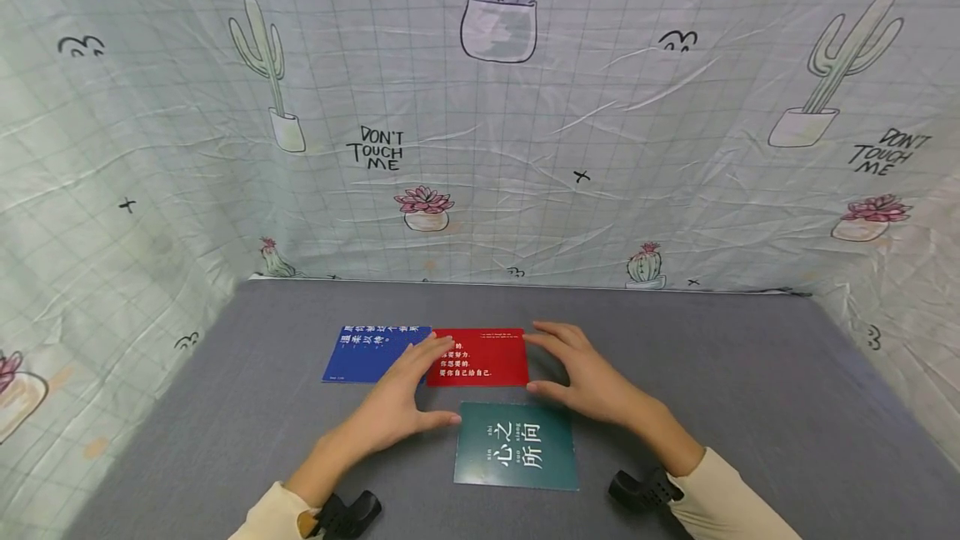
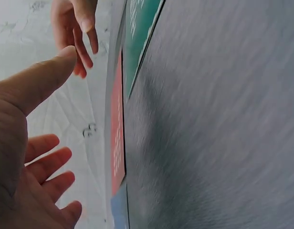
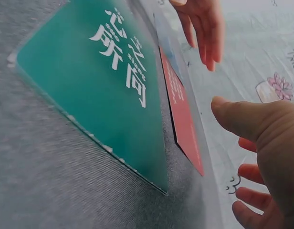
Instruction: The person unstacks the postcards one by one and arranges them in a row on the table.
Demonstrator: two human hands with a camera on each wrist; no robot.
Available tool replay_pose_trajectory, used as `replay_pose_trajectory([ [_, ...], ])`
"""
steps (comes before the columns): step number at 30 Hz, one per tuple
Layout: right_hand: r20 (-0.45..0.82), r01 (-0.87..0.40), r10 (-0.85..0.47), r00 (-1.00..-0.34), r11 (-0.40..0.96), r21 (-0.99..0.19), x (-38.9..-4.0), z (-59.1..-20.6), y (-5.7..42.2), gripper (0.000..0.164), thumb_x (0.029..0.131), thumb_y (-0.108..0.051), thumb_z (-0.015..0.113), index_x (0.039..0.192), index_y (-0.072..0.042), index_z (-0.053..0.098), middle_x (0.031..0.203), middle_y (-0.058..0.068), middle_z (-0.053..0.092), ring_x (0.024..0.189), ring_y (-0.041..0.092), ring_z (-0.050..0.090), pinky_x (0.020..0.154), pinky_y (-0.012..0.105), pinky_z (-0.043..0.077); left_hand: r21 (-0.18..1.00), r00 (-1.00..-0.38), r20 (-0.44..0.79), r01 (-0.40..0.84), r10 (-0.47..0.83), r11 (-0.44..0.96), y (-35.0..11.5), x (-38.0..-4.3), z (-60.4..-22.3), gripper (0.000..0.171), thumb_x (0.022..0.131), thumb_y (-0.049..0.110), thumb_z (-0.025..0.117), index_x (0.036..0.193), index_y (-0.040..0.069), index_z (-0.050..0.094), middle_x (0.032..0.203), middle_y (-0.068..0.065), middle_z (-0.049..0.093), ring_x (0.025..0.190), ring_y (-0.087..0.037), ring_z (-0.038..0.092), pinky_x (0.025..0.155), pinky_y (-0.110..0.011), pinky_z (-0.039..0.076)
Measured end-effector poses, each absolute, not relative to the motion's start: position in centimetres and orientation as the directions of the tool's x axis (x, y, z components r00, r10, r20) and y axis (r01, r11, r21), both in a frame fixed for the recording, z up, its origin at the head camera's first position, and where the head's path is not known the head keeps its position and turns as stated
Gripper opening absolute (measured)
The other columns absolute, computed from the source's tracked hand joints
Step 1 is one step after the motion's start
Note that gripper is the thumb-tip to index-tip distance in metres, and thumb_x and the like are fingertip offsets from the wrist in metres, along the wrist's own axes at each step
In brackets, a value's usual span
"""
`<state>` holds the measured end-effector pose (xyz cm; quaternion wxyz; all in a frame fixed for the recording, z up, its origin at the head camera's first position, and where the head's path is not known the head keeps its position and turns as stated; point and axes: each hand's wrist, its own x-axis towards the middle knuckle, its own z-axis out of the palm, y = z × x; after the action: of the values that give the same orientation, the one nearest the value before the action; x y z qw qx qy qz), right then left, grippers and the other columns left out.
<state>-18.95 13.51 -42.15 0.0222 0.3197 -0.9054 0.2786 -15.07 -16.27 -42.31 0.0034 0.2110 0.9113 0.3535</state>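
A red card (image 1: 491,361) with white characters lies flat on the grey table, its left edge meeting a blue card (image 1: 371,355). Nearer the person lies a green card (image 1: 517,448), which looks worn along its edges in the right wrist view. The left hand (image 1: 393,402) hovers over the seam of the blue and red cards, fingers spread and thumb pointing toward the green card's corner. To the right of the red card is the right hand (image 1: 588,373), fingers apart, with its tips by that card's right edge. Neither hand grips anything.
The grey tabletop (image 1: 712,357) extends around the cards. A pale cloth (image 1: 525,123) printed with cacti and lettering hangs behind and along both sides. Each wrist wears a black camera mount, one being the left mount (image 1: 348,515).
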Motion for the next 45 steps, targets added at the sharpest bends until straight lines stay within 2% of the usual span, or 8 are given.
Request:
replay_pose_trajectory([
  [9,0.222,-0.620,-0.592,-0.775,0.643,-0.450,-17.2,-41.7,14.2,0.069,0.080,-0.036,0.076,0.140,-0.015,0.049,0.145,0.007,0.040,0.130,0.022,0.034,0.099,0.045,0.044,0.658,-0.871,0.178,0.451,0.457,0.603,-15.2,-13.0,-42.9,0.092,0.069,0.037,0.085,0.146,0.015,0.040,0.151,-0.008,0.034,0.139,-0.032,0.026,0.105,-0.060,0.029],
  [19,0.232,-0.649,-0.619,-0.750,0.620,-0.441,-15.1,-42.0,15.1,0.070,0.080,-0.038,0.077,0.140,-0.018,0.048,0.143,0.004,0.041,0.129,0.018,0.034,0.098,0.044,0.045,0.683,-0.864,0.105,0.423,0.493,0.595,-14.2,-11.4,-43.5,0.093,0.068,0.037,0.085,0.146,0.016,0.039,0.150,-0.005,0.034,0.137,-0.028,0.029,0.103,-0.058,0.034],
  [23,0.205,-0.643,-0.632,-0.748,0.613,-0.459,-14.1,-42.5,15.4,0.070,0.080,-0.042,0.075,0.140,-0.019,0.049,0.142,0.003,0.042,0.128,0.015,0.035,0.097,0.042,0.046,0.698,-0.863,0.065,0.398,0.501,0.596,-13.9,-10.9,-43.8,0.093,0.068,0.038,0.084,0.146,0.016,0.038,0.151,-0.006,0.033,0.138,-0.031,0.028,0.103,-0.061,0.032],
  [28,0.189,-0.646,-0.645,-0.740,0.604,-0.467,-13.3,-43.2,15.7,0.069,0.080,-0.046,0.074,0.139,-0.020,0.050,0.141,0.000,0.042,0.127,0.014,0.035,0.095,0.042,0.047,0.718,-0.862,0.015,0.362,0.507,0.594,-13.8,-10.8,-44.2,0.093,0.068,0.039,0.084,0.146,0.017,0.039,0.151,0.000,0.033,0.140,-0.030,0.023,0.106,-0.062,0.026],
  [35,0.144,-0.632,-0.659,-0.738,0.603,-0.486,-12.4,-43.6,16.0,0.070,0.080,-0.051,0.072,0.140,-0.023,0.048,0.142,-0.003,0.040,0.127,0.014,0.034,0.096,0.043,0.047,0.721,-0.855,0.009,0.365,0.519,0.589,-13.8,-10.7,-44.4,0.094,0.066,0.038,0.085,0.145,0.015,0.039,0.151,0.001,0.034,0.142,-0.028,0.021,0.108,-0.060,0.021],
  [45,0.152,-0.654,-0.672,-0.725,0.601,-0.459,-11.9,-43.9,16.2,0.073,0.079,-0.056,0.070,0.140,-0.021,0.049,0.143,-0.002,0.039,0.128,0.016,0.034,0.095,0.044,0.047,0.704,-0.854,-0.004,0.367,0.520,0.608,-13.7,-10.7,-44.5,0.094,0.065,0.034,0.087,0.145,0.015,0.040,0.151,0.000,0.034,0.142,-0.028,0.019,0.109,-0.060,0.020],
])
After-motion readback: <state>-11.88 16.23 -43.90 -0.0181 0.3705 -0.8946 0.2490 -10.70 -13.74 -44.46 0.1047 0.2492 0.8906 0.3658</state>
